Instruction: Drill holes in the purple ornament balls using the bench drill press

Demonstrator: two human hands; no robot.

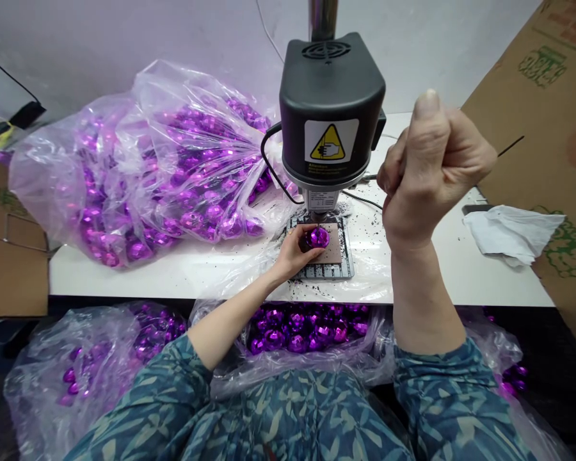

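My left hand (295, 251) pinches a shiny purple faceted ball (320, 237) between thumb and fingers. The ball rests on a brown board (333, 253) on the slotted metal base (346, 267) of a small bench drill press (332, 102). Its chuck is directly above the ball; whether the bit is inside the ball I cannot tell. My right hand (432, 169) is raised beside the drill head, fingers wrapped in a fist around the press's feed lever. The grip hides most of the lever, and a thin dark rod (511, 146) shows beyond the hand.
A large clear bag (173, 153) of purple balls lies on the white table (125, 275) at left. An open bag of balls (297, 333) sits below the table edge, with another bag (91, 365) lower left. Cardboard (532, 109) and white tissue (513, 232) are at right. Dark shavings surround the base.
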